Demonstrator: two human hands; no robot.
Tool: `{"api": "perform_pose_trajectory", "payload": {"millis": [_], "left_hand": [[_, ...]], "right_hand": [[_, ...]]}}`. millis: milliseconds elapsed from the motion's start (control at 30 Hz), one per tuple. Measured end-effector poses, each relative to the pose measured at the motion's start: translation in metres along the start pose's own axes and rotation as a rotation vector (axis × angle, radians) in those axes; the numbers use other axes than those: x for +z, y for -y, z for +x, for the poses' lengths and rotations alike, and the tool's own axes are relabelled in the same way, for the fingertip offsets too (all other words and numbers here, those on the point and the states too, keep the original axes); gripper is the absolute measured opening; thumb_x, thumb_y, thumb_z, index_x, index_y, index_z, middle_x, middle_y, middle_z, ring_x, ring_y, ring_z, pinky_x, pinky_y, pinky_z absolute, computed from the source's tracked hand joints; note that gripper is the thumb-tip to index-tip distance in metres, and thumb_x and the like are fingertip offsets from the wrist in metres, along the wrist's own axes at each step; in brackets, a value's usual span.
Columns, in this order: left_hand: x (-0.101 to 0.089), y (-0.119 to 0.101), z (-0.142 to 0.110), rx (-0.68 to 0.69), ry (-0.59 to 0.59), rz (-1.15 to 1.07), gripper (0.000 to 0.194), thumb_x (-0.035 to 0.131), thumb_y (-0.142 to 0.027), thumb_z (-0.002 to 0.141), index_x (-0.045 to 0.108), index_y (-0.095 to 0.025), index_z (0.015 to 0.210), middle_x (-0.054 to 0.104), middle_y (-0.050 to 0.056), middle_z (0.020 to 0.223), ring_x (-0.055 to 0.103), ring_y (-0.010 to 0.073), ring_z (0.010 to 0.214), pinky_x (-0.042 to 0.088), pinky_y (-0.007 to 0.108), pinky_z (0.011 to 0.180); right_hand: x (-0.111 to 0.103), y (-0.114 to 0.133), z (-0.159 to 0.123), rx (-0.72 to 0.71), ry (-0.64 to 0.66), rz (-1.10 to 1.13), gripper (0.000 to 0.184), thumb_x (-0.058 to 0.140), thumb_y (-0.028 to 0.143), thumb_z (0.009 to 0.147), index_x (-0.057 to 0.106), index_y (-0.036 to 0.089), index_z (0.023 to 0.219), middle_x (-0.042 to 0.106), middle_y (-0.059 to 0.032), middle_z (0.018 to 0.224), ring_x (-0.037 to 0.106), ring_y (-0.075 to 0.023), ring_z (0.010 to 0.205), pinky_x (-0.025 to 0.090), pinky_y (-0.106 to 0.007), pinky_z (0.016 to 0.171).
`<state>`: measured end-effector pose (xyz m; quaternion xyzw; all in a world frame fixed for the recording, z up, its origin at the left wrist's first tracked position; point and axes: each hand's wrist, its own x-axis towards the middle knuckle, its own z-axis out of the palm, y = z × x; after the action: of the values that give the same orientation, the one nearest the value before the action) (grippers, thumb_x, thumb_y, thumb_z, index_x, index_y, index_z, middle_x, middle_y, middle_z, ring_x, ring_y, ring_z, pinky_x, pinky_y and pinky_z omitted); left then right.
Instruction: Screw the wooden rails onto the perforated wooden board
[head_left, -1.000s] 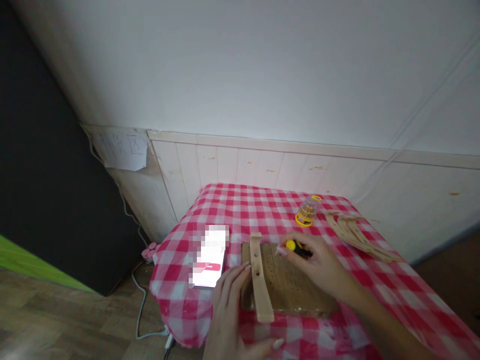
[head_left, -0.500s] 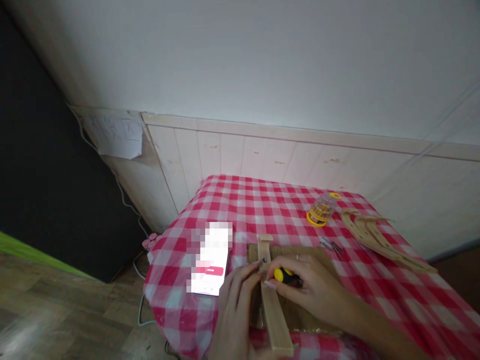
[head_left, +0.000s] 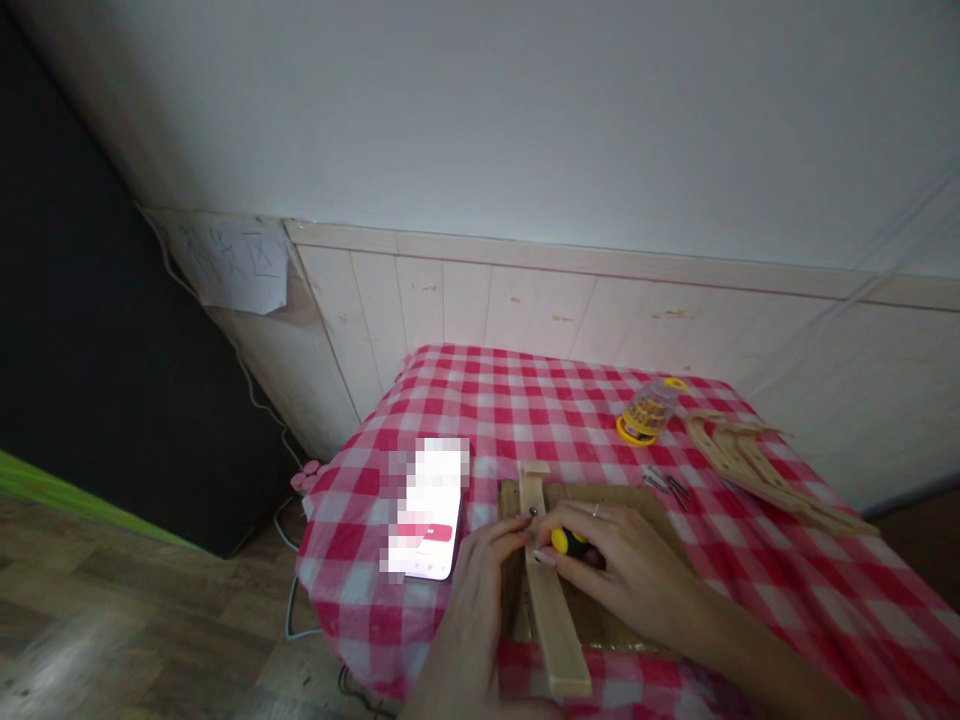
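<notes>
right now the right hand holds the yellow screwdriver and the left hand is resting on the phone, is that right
Not quite: the head view shows the left hand beside the phone, not on it, with its fingertips at the wooden strip. The rest stands: the right hand holds the yellow screwdriver.

Red-and-white gingham tablecloth (head_left: 570, 400): smartphone (head_left: 427, 510) with pixelated screen lying on its left part; white wood panelling (head_left: 525, 300) behind it; paper notice (head_left: 229, 262) on the wall, up and left of it; grey cable (head_left: 289, 610) below its left edge, over the wood-effect floor (head_left: 127, 600).
</notes>
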<state>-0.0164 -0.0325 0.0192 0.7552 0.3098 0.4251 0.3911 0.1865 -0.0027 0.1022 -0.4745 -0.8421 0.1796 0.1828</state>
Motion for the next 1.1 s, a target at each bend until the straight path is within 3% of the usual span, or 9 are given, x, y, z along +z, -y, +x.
{"api": "perform_pose_trajectory", "payload": {"millis": [100, 300, 467, 633, 1100], "left_hand": [[-0.0009, -0.0026, 0.0023, -0.013, -0.004, -0.014, 0.093, 0.064, -0.078, 0.079, 0.037, -0.022, 0.149, 0.042, 0.019, 0.15, 0.043, 0.0408, 0.141, 0.038, 0.059, 0.115], [0.0017, 0.0006, 0.0038, 0.014, 0.029, 0.061, 0.097, 0.076, -0.069, 0.074, 0.038, -0.022, 0.149, 0.042, 0.019, 0.151, 0.042, 0.0423, 0.141, 0.041, 0.059, 0.113], [0.0005, -0.0041, 0.0044, -0.021, 0.001, 0.031, 0.067, 0.048, -0.066, 0.096, 0.044, -0.022, 0.148, 0.046, 0.017, 0.149, 0.043, 0.0374, 0.142, 0.04, 0.054, 0.115], [0.0026, -0.0034, 0.0053, 0.009, -0.009, -0.009, 0.08, 0.033, -0.08, 0.092, 0.042, -0.024, 0.149, 0.043, 0.016, 0.152, 0.041, 0.0359, 0.142, 0.038, 0.053, 0.117], [0.0044, -0.0005, 0.0054, -0.008, -0.031, -0.056, 0.081, 0.035, -0.084, 0.089, 0.043, -0.026, 0.144, 0.045, 0.014, 0.149, 0.042, 0.0343, 0.14, 0.039, 0.051, 0.115]], "right_hand": [[0.0003, 0.0026, 0.0013, 0.011, 0.003, -0.001, 0.014, 0.059, 0.029, 0.097, 0.07, 0.022, 0.101, 0.077, -0.0028, 0.087, 0.071, -0.0182, 0.072, 0.048, -0.028, 0.063], [0.0014, 0.0047, 0.0024, 0.021, 0.022, -0.041, 0.013, 0.058, 0.029, 0.098, 0.068, 0.021, 0.099, 0.076, -0.0037, 0.087, 0.071, -0.0198, 0.074, 0.047, -0.029, 0.065], [0.0027, 0.0045, -0.0002, 0.002, 0.031, -0.036, 0.015, 0.056, 0.031, 0.099, 0.067, 0.021, 0.1, 0.077, -0.0051, 0.094, 0.072, -0.0214, 0.083, 0.05, -0.032, 0.071], [0.0024, 0.0057, -0.0004, 0.036, 0.048, -0.016, 0.019, 0.05, 0.029, 0.102, 0.067, 0.021, 0.102, 0.077, -0.0059, 0.094, 0.072, -0.0216, 0.081, 0.049, -0.032, 0.071], [0.0065, 0.0056, -0.0018, 0.019, 0.037, -0.02, 0.021, 0.047, 0.032, 0.103, 0.064, 0.021, 0.1, 0.075, -0.0066, 0.095, 0.071, -0.0212, 0.081, 0.05, -0.033, 0.072]]}}
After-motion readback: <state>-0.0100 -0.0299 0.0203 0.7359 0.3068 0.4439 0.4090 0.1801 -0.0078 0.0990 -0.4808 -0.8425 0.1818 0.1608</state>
